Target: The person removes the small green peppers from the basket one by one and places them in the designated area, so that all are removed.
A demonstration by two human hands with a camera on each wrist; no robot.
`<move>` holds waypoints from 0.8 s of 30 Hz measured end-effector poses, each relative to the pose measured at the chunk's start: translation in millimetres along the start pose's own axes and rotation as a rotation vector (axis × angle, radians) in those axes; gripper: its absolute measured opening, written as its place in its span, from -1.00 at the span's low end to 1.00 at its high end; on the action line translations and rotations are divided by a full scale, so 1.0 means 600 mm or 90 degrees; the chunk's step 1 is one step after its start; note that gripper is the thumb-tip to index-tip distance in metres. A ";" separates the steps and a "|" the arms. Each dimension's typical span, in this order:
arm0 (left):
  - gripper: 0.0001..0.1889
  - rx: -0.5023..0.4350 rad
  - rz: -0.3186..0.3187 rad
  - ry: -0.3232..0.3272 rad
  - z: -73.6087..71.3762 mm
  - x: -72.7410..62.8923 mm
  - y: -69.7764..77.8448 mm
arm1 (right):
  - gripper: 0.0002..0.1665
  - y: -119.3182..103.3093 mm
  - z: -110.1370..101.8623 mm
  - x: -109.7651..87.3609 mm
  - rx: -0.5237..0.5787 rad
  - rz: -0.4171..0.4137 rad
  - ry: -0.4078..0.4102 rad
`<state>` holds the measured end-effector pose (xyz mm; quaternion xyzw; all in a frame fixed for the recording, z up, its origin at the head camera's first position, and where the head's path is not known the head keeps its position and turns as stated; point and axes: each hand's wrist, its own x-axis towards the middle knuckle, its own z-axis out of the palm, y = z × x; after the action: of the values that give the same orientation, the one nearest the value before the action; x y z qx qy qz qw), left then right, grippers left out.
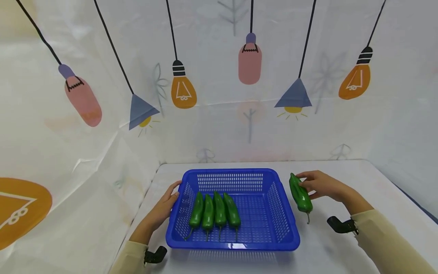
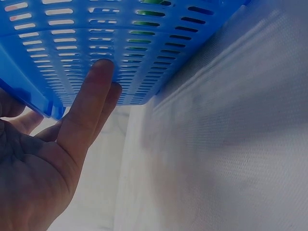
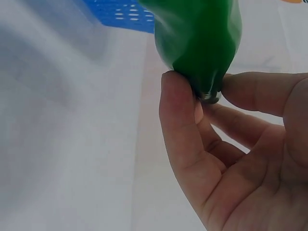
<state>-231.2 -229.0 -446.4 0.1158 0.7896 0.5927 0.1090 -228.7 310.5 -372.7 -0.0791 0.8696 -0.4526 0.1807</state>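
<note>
My right hand [image 1: 323, 185] pinches a glossy green chili pepper [image 1: 301, 196] between thumb and fingertips, just outside the basket's right side. The pepper leans, its stem hanging toward me; close up in the right wrist view, the pepper [image 3: 199, 41] sits between thumb and fingers [image 3: 180, 110]. A blue plastic basket [image 1: 273, 243] with slotted walls stands in front of me. Several more green chili peppers [image 1: 220, 209] lie side by side in its left half, stems toward me. My left hand [image 1: 164, 205] rests at the left rim, its extended fingers [image 2: 89, 101] touching the slotted outer wall.
The basket stands on a white-covered table [image 1: 345, 171]. A white cloth backdrop [image 1: 212, 129] printed with hanging lamps rises behind and on the left. Black wrist mounts [image 1: 342, 225] sit at both sleeves.
</note>
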 end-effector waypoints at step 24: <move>-0.48 -0.016 -0.002 -0.004 -0.003 0.003 -0.010 | -0.48 0.076 0.037 0.010 -0.010 0.084 0.020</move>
<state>-234.0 -231.9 -451.6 0.1151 0.7817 0.6023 0.1135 -224.9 318.1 -422.9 -0.0158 0.8794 -0.4337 0.1959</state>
